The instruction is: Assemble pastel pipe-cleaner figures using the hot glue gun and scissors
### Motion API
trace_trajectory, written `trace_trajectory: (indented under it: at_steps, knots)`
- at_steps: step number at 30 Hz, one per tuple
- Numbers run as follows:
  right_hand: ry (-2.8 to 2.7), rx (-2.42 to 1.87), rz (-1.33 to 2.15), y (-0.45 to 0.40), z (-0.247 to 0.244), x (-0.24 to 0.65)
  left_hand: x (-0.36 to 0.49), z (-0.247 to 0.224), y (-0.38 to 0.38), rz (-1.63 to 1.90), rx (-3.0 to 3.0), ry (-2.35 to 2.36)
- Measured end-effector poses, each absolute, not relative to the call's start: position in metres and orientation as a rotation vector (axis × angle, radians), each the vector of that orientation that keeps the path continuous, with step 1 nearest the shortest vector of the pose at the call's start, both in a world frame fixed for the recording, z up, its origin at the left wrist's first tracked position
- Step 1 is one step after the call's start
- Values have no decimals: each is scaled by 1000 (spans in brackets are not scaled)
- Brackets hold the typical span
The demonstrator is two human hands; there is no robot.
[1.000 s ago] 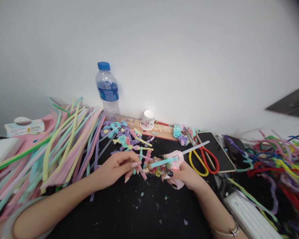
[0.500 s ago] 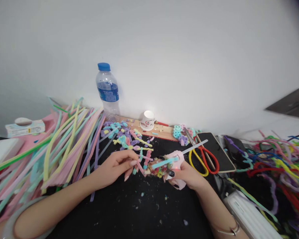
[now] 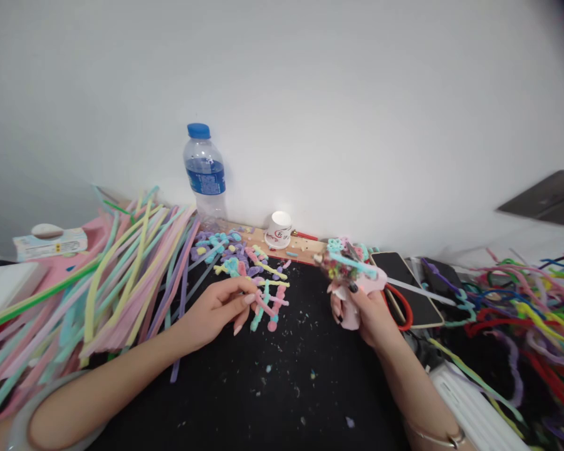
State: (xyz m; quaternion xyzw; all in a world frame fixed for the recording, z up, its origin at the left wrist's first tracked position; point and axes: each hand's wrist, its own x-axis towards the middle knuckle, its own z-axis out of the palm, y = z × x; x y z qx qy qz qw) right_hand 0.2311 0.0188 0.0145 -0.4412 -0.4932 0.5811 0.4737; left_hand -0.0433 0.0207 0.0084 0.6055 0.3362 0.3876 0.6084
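Note:
My left hand [image 3: 228, 310] pinches a short pink pipe-cleaner piece [image 3: 264, 305] between thumb and fingertips. Right beside it lie small twisted pastel pieces, among them a mint one [image 3: 260, 313] and a pink one with a blue end [image 3: 274, 313]. Wrapped around the handle of a pale pink hot glue gun [image 3: 351, 315] is my right hand [image 3: 373, 313]. Coloured fuzz and a light blue strip cover the gun's front, which points left. A translucent glue stick [image 3: 423, 292] sticks out of its back. Behind my right hand, scissors with a red handle loop [image 3: 405, 307] are partly hidden.
Long pastel pipe cleaners [image 3: 136, 269] are heaped at left. A water bottle [image 3: 205, 175] and a paper cup [image 3: 279, 230] stand by the wall. Twisted flower shapes [image 3: 225, 244] lie near the bottle. A phone [image 3: 408, 285] and bright tangled pipe cleaners [image 3: 536, 319] lie at right.
My right hand has drawn the glue gun away to the right and slightly up, now covering part of the scissors. My left hand stays nearly in place with the pink piece.

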Motion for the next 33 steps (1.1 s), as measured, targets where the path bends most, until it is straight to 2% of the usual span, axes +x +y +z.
trace_trajectory:
  at_steps: [5, 10, 13, 18, 21, 23, 25, 28, 33]
  knots:
    - [-1603, -1552, 589, 27, 18, 233, -42, 9, 19, 884, 1482, 910]
    - [-2018, -1817, 49, 27, 11, 229, -40, 13, 15, 870, 1522, 927]
    - [-2061, -1988, -147, 26, 6, 227, -40, 13, 14, 871, 1539, 959]
    - [-2032, -2016, -212, 26, 6, 227, -40, 13, 13, 883, 1562, 991]
    - [-1943, -1857, -176, 23, 12, 223, -38, 13, 12, 906, 1569, 1004]
    - [-1916, -1624, -9, 18, 16, 215, -37, 12, 11, 934, 1584, 1014]
    - [-1878, -1417, 310, 10, 17, 202, -37, 10, 9, 967, 1611, 1031]
    - [-1683, -1348, 803, -4, 15, 179, -36, 9, 6, 1017, 1694, 1084]
    - [-1244, -1291, 1350, -19, 8, 153, -34, 12, 3, 1026, 1955, 1085]
